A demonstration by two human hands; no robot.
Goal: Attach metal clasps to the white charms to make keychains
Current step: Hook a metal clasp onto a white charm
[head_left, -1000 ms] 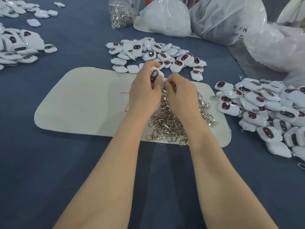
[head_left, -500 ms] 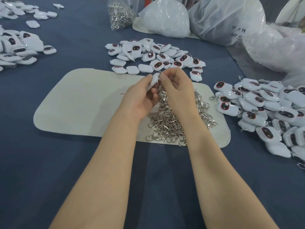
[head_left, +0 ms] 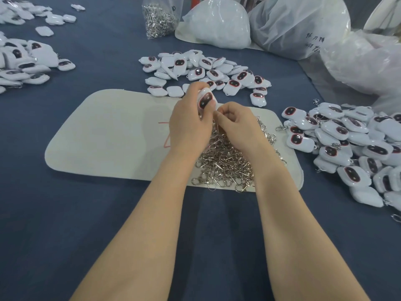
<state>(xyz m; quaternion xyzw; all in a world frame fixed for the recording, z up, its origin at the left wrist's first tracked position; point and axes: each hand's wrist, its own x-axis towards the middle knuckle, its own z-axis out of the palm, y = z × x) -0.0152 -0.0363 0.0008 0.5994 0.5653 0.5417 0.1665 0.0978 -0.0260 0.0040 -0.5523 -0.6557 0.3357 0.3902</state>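
My left hand [head_left: 191, 124] grips a white charm [head_left: 205, 100] with a dark red-rimmed oval face, held upright above the pale mat [head_left: 108, 135]. Right beside it, my right hand [head_left: 237, 124] has its fingers curled and pinched at the charm's lower edge; the small thing it pinches is hidden by the fingers. Under both hands lies a heap of metal clasps [head_left: 225, 164] on the mat. A pile of loose white charms [head_left: 206, 70] sits just beyond the mat.
A pile of charms with clasps [head_left: 351, 146] lies at the right. More charms [head_left: 23, 59] are heaped at the far left. A clear bag of clasps [head_left: 159, 18] and big white plastic bags [head_left: 299, 25] stand at the back on the blue cloth.
The charm turned from edge-on to face toward me and rose slightly in my left hand. My right hand shifted down to the charm's lower edge.
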